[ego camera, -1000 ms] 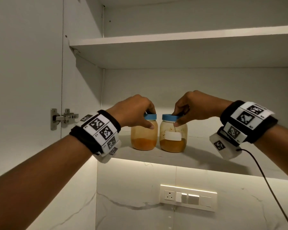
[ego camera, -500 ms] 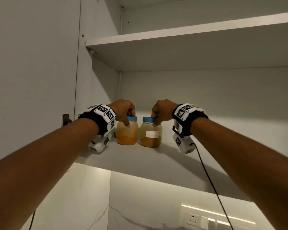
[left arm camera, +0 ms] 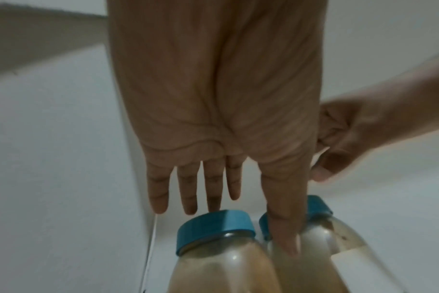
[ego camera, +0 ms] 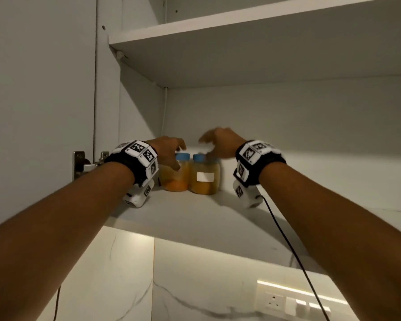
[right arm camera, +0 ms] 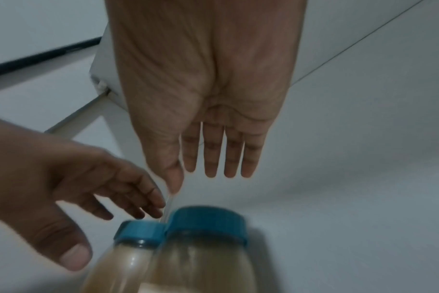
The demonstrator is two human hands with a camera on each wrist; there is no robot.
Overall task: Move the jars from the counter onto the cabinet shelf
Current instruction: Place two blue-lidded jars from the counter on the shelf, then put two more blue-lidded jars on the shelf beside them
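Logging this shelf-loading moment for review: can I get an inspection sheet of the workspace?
Surface: white lower cabinet shelf, bare in front.
Job's things: two clear blue-lidded jars of orange contents, plain jar and white-labelled jar, upright, side by side on it.
Clutter: nothing seen.
Hands: left hand and right hand open above the lids, gripping nothing.
Cables: black cable hanging from the right wrist.
Surroundings: upper shelf, door hinge, wall socket panel.

Head view looks up into the cabinet from below; both wrist views sit close, sharing the two jars (ego camera: pixel 190 173).
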